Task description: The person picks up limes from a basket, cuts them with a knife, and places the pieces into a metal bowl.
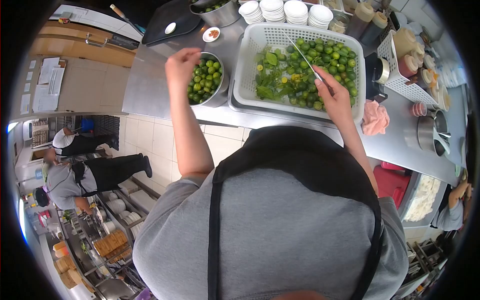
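Observation:
My right hand (334, 97) is wrapped round the dark handle of a knife (304, 56), its thin blade pointing up and left over a white plastic basket (246, 95). Small green limes (327, 60) fill the right side of this basket, with leaves (265, 90) and yellowish bits on its left. My left hand (181, 69) is raised at the left rim of a metal pot (220, 92), its fingers bent together. Whatever they hold, if anything, I cannot make out. More small limes (205, 77) lie inside the pot.
Stacks of small white dishes (272, 11) stand behind the basket. To the right are a pink cloth (375, 118) and a white crate (400, 82) of sauce bottles. A small dish (211, 34) and black tray (172, 25) sit back left. Two people (75, 180) stand at left.

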Demonstrator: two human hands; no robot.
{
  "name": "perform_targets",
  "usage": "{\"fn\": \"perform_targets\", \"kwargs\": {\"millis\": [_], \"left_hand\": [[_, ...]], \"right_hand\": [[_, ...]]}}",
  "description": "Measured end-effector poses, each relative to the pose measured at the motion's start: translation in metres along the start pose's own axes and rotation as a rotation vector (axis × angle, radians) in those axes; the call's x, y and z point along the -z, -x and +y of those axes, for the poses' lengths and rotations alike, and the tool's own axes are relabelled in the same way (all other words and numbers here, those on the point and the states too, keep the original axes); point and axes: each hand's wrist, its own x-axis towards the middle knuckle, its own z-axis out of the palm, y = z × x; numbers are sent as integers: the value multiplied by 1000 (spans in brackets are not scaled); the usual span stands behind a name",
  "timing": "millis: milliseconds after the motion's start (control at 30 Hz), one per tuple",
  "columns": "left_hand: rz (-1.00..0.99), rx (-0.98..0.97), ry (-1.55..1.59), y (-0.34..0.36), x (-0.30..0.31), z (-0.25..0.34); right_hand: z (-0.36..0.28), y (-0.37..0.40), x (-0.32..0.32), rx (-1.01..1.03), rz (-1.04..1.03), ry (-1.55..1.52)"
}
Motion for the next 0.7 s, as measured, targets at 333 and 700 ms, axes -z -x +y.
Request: {"fn": "perform_targets", "kwargs": {"millis": [333, 700], "left_hand": [[-245, -535, -449, -14, -185, 60], [-618, -153, 822, -24, -160, 48]], "right_hand": [[-2, 1, 2, 16, 56, -18], [6, -1, 5, -27, 74, -11]]}}
